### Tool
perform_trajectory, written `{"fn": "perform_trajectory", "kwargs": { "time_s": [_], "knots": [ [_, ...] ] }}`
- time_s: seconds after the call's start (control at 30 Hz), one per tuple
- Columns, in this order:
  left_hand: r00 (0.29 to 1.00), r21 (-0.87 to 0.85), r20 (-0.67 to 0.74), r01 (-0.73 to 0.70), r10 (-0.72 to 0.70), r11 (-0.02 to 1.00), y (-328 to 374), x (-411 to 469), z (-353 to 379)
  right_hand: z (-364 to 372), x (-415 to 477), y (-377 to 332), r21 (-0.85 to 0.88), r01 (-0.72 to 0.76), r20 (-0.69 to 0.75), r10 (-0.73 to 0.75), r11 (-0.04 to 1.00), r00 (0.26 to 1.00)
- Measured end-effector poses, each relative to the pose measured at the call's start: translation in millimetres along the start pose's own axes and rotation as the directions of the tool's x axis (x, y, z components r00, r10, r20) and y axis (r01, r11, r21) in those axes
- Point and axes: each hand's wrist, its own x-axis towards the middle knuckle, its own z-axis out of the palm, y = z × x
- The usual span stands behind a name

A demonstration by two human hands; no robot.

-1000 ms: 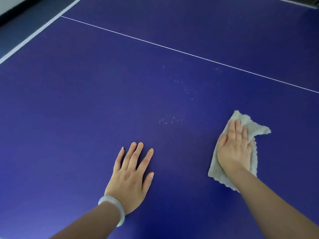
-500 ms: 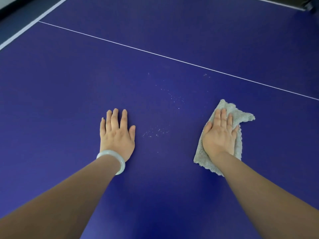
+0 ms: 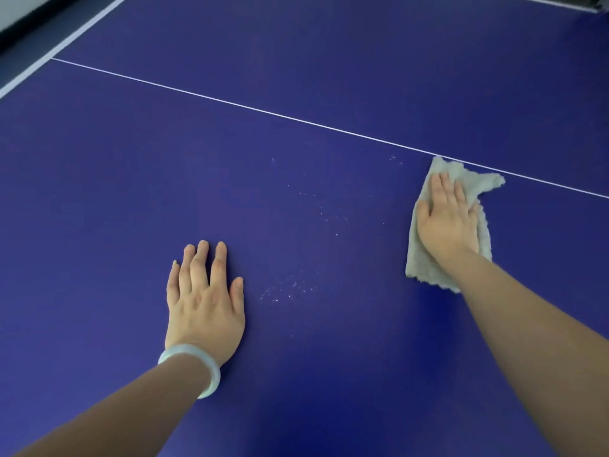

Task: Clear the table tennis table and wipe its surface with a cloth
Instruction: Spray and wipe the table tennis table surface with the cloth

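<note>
One fuzzy, crumpled grey cloth (image 3: 423, 258)

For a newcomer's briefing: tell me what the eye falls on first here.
The blue table fills the view, with two bare hands flat on it. The right hand presses a grey cloth at the right, its far tip reaching the white line; the left hand, with a pale bracelet, rests at lower centre. Between them lie white specks not yet wiped.
</note>
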Motion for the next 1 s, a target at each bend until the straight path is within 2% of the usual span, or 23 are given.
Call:
{"fn": "perform_trajectory", "kwargs": {
  "time_s": [0.1, 0.2, 0.27, 0.33, 0.37, 0.4, 0.5, 0.57, 0.6, 0.63, 0.7, 0.73, 0.77, 0.8, 0.9, 1.0],
  "knots": [
    [1.0, 0.003, 0.014, 0.008, -0.008, 1.0, 1, 2, 0, 4, 47, -29, -0.002, 0.062, 0.049, -0.062, 0.998, 0.997],
    [1.0, 0.009, 0.02, 0.006, -0.006, 1.0, 1, 2, 0, 6, 49, -71, -0.035, 0.303, 0.121, -0.297, 0.952, 0.947],
    [1.0, 0.018, 0.021, 0.003, -0.004, 1.0, -1, 1, 0, 8, 21, -84, -0.024, 0.54, 0.185, -0.527, 0.841, 0.829],
    [1.0, 0.021, 0.025, 0.003, -0.004, 1.0, -2, 1, 0, 7, -7, -72, 0.021, 0.69, 0.216, -0.677, 0.724, 0.704],
    [1.0, 0.022, 0.026, 0.005, -0.005, 1.0, -1, 1, -1, 4, -11, -59, 0.009, 0.703, 0.213, -0.688, 0.711, 0.694],
    [1.0, 0.024, 0.026, 0.004, -0.005, 1.0, -1, 1, -1, 1, -8, -47, -0.018, 0.664, 0.195, -0.648, 0.748, 0.736],
    [1.0, 0.032, 0.03, 0.003, -0.004, 0.999, 1, 1, 0, 0, 18, -29, -0.07, 0.33, 0.103, -0.322, 0.941, 0.941],
    [0.999, 0.036, 0.034, 0.004, -0.005, 0.999, 1, 1, 0, 8, 23, -49, -0.066, 0.197, 0.08, -0.191, 0.978, 0.978],
    [0.999, 0.04, 0.036, 0.006, -0.007, 0.999, 0, 1, -1, 11, 19, -67, -0.059, 0.224, 0.073, -0.219, 0.973, 0.973],
    [0.999, 0.043, 0.039, 0.006, -0.007, 0.999, 1, 1, -1, 15, 12, -83, -0.05, 0.314, 0.078, -0.31, 0.948, 0.947],
    [0.999, 0.043, 0.035, 0.003, -0.004, 0.999, 2, 1, -2, 20, -8, -106, -0.016, 0.579, 0.154, -0.57, 0.815, 0.807],
    [0.999, 0.043, 0.036, 0.003, -0.004, 0.999, 1, 2, -2, 21, -14, -110, 0.007, 0.664, 0.195, -0.652, 0.748, 0.732],
    [0.999, 0.044, 0.041, 0.002, -0.004, 0.999, 1, 2, -2, 20, -14, -107, 0.031, 0.691, 0.21, -0.681, 0.722, 0.702],
    [0.999, 0.045, 0.043, 0.003, -0.005, 0.999, 1, 2, -2, 18, -7, -102, 0.04, 0.668, 0.195, -0.661, 0.743, 0.725],
    [0.999, 0.04, 0.042, 0.005, -0.007, 0.999, 2, 2, -2, 17, 35, -96, 0.025, 0.49, 0.125, -0.489, 0.871, 0.863],
    [0.999, 0.05, 0.039, 0.0, -0.002, 0.999, 0, 2, -1, 20, 73, -130, 0.017, 0.458, 0.142, -0.455, 0.889, 0.879]
  ]
}}
